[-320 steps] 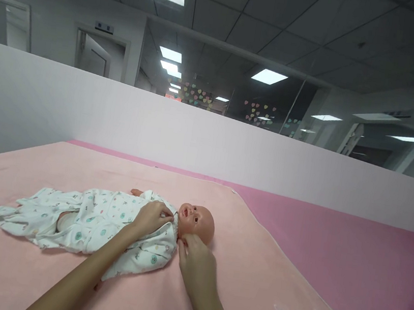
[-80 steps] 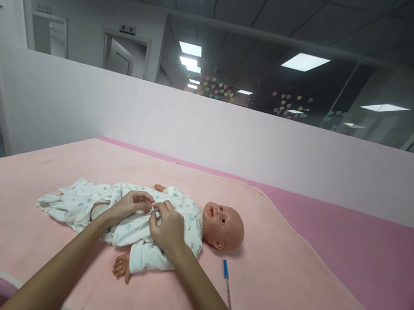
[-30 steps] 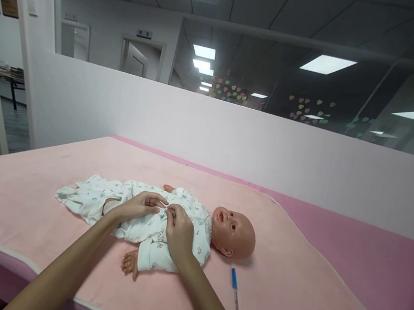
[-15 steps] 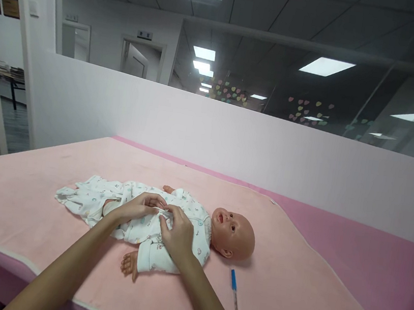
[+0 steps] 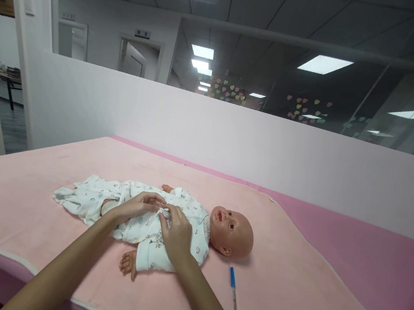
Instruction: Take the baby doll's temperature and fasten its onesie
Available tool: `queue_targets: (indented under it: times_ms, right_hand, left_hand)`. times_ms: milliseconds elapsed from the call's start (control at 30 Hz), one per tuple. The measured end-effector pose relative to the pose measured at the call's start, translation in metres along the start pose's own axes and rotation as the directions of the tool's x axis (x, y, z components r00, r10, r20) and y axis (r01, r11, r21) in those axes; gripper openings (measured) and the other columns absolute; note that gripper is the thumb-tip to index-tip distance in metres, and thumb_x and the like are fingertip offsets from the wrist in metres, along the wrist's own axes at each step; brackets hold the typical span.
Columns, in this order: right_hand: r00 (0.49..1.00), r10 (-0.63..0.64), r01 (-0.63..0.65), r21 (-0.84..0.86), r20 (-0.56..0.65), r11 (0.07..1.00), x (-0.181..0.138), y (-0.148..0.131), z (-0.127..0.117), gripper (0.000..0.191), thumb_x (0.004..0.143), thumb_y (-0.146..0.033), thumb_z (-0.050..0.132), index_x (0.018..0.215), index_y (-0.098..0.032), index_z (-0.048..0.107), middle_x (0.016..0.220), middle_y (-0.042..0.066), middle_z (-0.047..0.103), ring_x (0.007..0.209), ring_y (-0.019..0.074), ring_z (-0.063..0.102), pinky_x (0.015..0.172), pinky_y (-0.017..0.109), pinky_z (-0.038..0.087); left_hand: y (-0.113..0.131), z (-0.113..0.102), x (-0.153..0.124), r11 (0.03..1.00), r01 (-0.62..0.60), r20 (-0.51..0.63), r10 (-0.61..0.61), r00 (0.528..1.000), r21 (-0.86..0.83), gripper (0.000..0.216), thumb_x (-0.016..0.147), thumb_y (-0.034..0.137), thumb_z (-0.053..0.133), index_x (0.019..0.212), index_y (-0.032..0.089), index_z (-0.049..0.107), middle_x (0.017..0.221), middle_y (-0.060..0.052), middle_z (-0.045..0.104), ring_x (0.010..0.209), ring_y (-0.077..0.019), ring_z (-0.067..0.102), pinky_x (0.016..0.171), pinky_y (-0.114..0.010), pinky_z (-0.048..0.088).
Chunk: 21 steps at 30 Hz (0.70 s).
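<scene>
A baby doll (image 5: 232,232) lies on its back on a pink blanket (image 5: 288,289), head to the right, dressed in a white printed romper (image 5: 137,212). My left hand (image 5: 136,205) and my right hand (image 5: 176,233) meet over the doll's chest. The fingers of both pinch the front edges of the romper together at its opening. The doll's bare hand (image 5: 127,264) sticks out of the near sleeve. Its legs are hidden inside the loose romper legs at the left.
A blue-capped pen (image 5: 233,295) lies on the blanket right of my right forearm. A low white partition wall (image 5: 232,138) runs behind the bed, with glass above it. The bed's near edge (image 5: 4,252) drops off at the lower left.
Both hands have worked down from the doll's neck to the chest of the romper. In the last second they barely shift; the fingers stay pinched on the cloth.
</scene>
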State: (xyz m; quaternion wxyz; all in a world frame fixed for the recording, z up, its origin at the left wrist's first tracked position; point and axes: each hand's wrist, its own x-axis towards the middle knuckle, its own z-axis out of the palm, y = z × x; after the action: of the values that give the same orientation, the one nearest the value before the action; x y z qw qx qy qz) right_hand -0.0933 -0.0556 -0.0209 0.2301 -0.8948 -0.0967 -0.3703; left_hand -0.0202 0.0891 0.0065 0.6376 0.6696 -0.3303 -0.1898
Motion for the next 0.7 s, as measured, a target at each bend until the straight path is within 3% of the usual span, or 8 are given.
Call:
queue_targets:
  times_ms: [233,400,600,700]
  right_hand:
    - [0.999,-0.022,0.021,-0.035,-0.037,0.999,-0.0016,-0.0009,0.0009,0.019,0.085,-0.026,0.042,0.094,-0.019,0.057,0.080,0.003,0.062,0.069,0.0135,0.056,0.058,0.022,0.038]
    - [0.999,-0.013,0.012,-0.023,-0.040,1.000,-0.0025,-0.0005,0.0015,0.019,0.086,-0.026,0.042,0.095,-0.019,0.057,0.080,0.003,0.061,0.068,0.0128,0.055,0.059,0.021,0.038]
    - [0.998,-0.023,0.021,-0.030,-0.067,0.999,-0.0015,-0.0013,0.0015,0.018,0.086,-0.023,0.040,0.091,-0.019,0.057,0.080,0.002,0.058,0.065,0.0112,0.053,0.058,0.021,0.037]
    - [0.997,-0.023,0.021,-0.028,-0.070,0.999,-0.0015,-0.0019,0.0005,0.019,0.086,-0.021,0.039,0.090,-0.019,0.057,0.082,0.003,0.057,0.066,0.0108,0.053,0.059,0.020,0.037]
  left_hand:
    - [-0.0011,0.0009,0.0006,1.000,-0.029,0.020,0.029,0.999,0.007,0.030,0.069,0.031,0.063,0.094,0.015,0.061,0.083,-0.006,0.063,0.085,-0.0169,0.057,0.079,-0.029,0.041]
    - [0.0035,0.0028,-0.0010,0.999,-0.049,0.022,0.049,0.999,0.022,0.026,0.071,0.028,0.062,0.093,0.015,0.061,0.085,-0.005,0.062,0.082,-0.0145,0.056,0.075,-0.026,0.041]
    - [0.0055,0.0041,-0.0014,0.998,-0.034,-0.021,0.035,0.999,0.054,0.028,0.072,0.032,0.059,0.094,0.015,0.060,0.078,-0.003,0.060,0.074,-0.0127,0.054,0.067,-0.023,0.040]
    - [0.0026,0.0043,-0.0003,0.997,-0.045,-0.066,0.049,0.997,0.064,0.028,0.071,0.032,0.060,0.094,0.015,0.059,0.084,-0.005,0.061,0.080,-0.0141,0.055,0.071,-0.024,0.041]
